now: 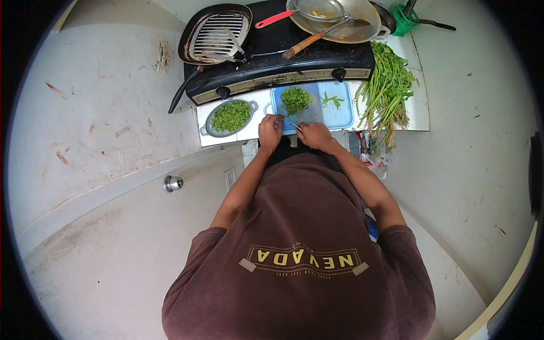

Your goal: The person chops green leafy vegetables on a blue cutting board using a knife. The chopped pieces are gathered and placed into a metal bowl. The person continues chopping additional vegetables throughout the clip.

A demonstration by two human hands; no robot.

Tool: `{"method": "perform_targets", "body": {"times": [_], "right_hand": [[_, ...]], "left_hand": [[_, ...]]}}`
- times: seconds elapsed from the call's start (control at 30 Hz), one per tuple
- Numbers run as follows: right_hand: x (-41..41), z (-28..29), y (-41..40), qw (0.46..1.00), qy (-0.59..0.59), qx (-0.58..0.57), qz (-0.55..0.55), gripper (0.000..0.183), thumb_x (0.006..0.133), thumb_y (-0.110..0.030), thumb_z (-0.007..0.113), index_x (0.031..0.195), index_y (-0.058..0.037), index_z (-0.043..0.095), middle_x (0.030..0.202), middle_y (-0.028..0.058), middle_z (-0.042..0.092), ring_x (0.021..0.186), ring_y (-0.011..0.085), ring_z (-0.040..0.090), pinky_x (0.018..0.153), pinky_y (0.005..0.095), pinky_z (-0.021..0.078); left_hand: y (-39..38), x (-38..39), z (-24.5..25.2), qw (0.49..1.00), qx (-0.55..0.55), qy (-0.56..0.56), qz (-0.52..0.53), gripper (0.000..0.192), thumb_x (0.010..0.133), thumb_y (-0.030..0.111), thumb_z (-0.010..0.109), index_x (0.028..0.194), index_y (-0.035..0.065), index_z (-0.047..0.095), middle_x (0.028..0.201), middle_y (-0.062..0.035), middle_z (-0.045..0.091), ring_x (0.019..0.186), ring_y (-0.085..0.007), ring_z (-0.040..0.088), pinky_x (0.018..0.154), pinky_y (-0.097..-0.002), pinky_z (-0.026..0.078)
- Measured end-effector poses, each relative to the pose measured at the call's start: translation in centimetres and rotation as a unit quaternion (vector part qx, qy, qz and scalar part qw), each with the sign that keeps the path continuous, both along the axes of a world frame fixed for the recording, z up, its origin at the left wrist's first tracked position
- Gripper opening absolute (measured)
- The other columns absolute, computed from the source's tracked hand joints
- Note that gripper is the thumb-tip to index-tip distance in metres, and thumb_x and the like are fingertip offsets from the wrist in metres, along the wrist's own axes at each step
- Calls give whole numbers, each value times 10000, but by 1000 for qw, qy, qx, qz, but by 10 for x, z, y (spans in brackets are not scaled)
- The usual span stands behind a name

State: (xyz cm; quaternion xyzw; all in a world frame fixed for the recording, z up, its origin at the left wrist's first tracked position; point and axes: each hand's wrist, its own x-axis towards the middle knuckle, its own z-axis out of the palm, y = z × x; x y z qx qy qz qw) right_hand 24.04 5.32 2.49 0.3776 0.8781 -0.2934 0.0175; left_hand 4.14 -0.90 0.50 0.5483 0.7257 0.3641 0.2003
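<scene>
At the near edge of a blue cutting board (346, 119), my right hand (315, 135) is closed on the handle end of a knife (291, 123). My left hand (271, 129) is at the other end of the blade, its fingers curled; whether they pinch the blade or something small I cannot tell. Just beyond the blade lies a heap of chopped green leaves (296, 100). A few loose leaves (332, 101) rest on the board's lighter right part. Left of the board, a grey oval dish (209, 127) holds more chopped greens (230, 117).
A black gas stove (272, 63) stands behind the board, bearing a grill pan (187, 42), a large wok (374, 29), a red-handled strainer (276, 19) and a wooden-handled spatula (304, 45). Long leafy greens with roots (389, 85) lie at the right. A green basket (403, 23) stands behind them.
</scene>
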Motion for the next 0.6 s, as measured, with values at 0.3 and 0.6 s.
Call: {"method": "perform_targets", "body": {"times": [0.3,0.6], "right_hand": [[-1,-1,0,1000,-1,3,-4,391,1036,-357,522,968,-20,708,824,227,733,794,427,730,743,538,580],[7,5,4,999,-36,-22,-6,406,1039,-376,514,1012,-14,694,833,239,732,811,435,728,763,552,575]], "left_hand": [[2,2,-4,1000,-13,-12,21,65,867,59,735,920,45,769,889,-136,711,781,-298,699,739,-397,558],[6,0,-20,980,-88,-137,116,135,845,109,830,939,29,775,868,-81,763,743,-160,711,709,-315,562]]}}
